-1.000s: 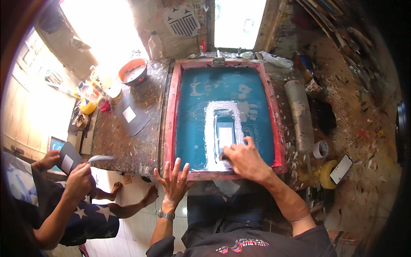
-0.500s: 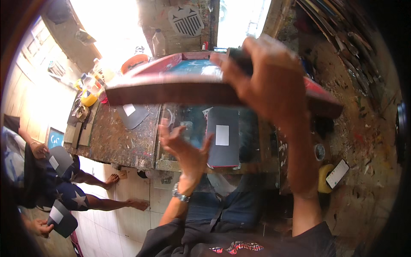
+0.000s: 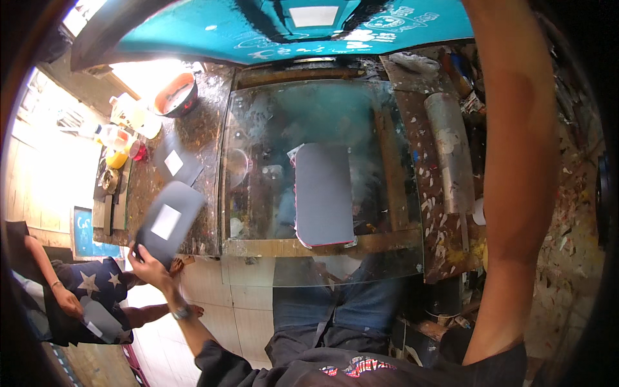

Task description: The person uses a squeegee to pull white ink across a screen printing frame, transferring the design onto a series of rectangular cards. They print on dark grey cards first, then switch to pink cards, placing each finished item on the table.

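One co-worker's hand (image 3: pixel 66 302) at the far left holds a grey piece with a white rectangle, near a small blue screen (image 3: pixel 84 233) that leans upright. Next comes the left hand (image 3: pixel 153 267), thumb and fingers pinched on the lower end of a printed grey piece (image 3: pixel 171 216), its white rectangle facing up. Just beyond that, a second printed piece (image 3: pixel 175 164) lies on the stained wooden bench (image 3: pixel 209 222). Changing over pieces between prints seems to be the step in hand; setting the held one down calls for a flat spot and a grip kept off the white patch, which may be wet. In the middle, a plain grey piece (image 3: pixel 324 193) lies flat on the glass plate (image 3: pixel 271 122), with no white rectangle on it. Above it the large blue screen (image 3: pixel 225 46) stands tipped up, well apart from the glass; bringing it down would call for the plain piece to sit square beneath. Past a pale cylinder (image 3: pixel 445 155), the right forearm (image 3: pixel 516 193) reaches up out of view, so I cannot tell how the right hand grips
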